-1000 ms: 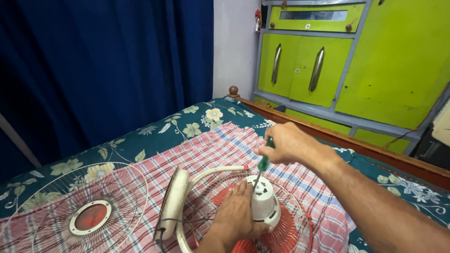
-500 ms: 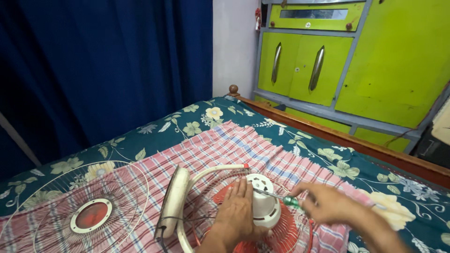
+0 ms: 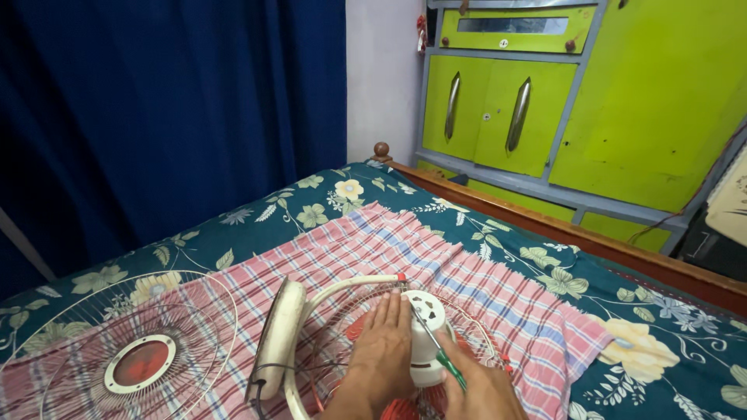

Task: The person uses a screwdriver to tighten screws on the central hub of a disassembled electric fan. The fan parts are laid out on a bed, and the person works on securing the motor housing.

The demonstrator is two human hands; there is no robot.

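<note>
A white fan motor is being worked on, on a bed at the bottom of the view. The motor is lying on a wire fan guard with red blades under it, and all of this is resting on a pink checked cloth.

The left hand is being laid flat on the left side of the motor, with the fingers stretched out and pressed against the housing; nothing is being gripped by it. A screwdriver with a green handle is being held in the right hand, whose fingers are closed around the handle. The metal shaft is being pointed up and to the left, and its tip is being placed on the top face of the motor.

Just left of the motor, a cream fan base with a curved arm is lying on its side on the cloth. Further to the left, well apart from the hands, a second round wire guard with a red centre is being kept flat on the bed.

The cloth is spread over a dark green flowered bedsheet. Behind the bed, a dark blue curtain is hanging, and a lime green cupboard with long metal handles is standing beyond the wooden bed frame.
</note>
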